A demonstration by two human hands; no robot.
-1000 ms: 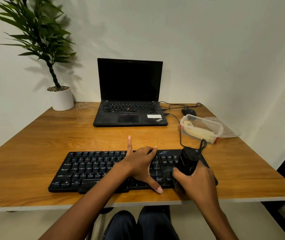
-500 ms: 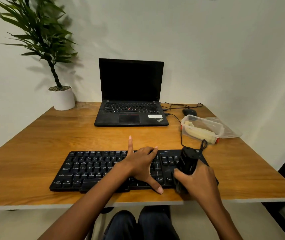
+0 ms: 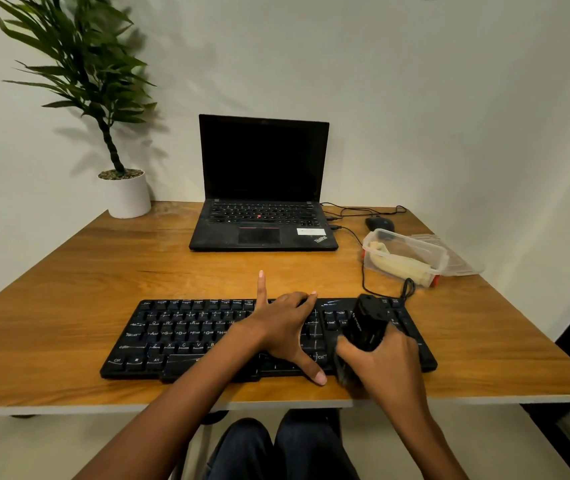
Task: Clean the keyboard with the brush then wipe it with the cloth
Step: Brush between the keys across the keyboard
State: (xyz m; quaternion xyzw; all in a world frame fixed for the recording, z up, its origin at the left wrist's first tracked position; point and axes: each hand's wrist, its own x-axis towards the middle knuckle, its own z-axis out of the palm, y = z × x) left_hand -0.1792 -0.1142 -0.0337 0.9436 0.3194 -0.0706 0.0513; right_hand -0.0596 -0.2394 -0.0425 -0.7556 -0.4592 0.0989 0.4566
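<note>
A black keyboard (image 3: 186, 336) lies along the near edge of the wooden desk (image 3: 103, 271). My left hand (image 3: 285, 329) rests flat on its middle with fingers spread, pinning it down. My right hand (image 3: 385, 363) grips a black brush (image 3: 366, 323) with a wrist loop; its bristles (image 3: 345, 374) touch the keyboard's lower right part near the front edge. A pale cloth (image 3: 397, 263) lies folded inside a clear plastic box (image 3: 439, 258) at the right of the desk.
A black laptop (image 3: 262, 216) stands open at the back centre. A black mouse (image 3: 379, 223) and cables lie to its right. The box's lid (image 3: 463, 263) sits beside the box. A potted plant (image 3: 125, 195) stands at the back left corner.
The brush and my right hand have shifted slightly towards the keyboard's front edge. My left hand has stayed in place on the keys.
</note>
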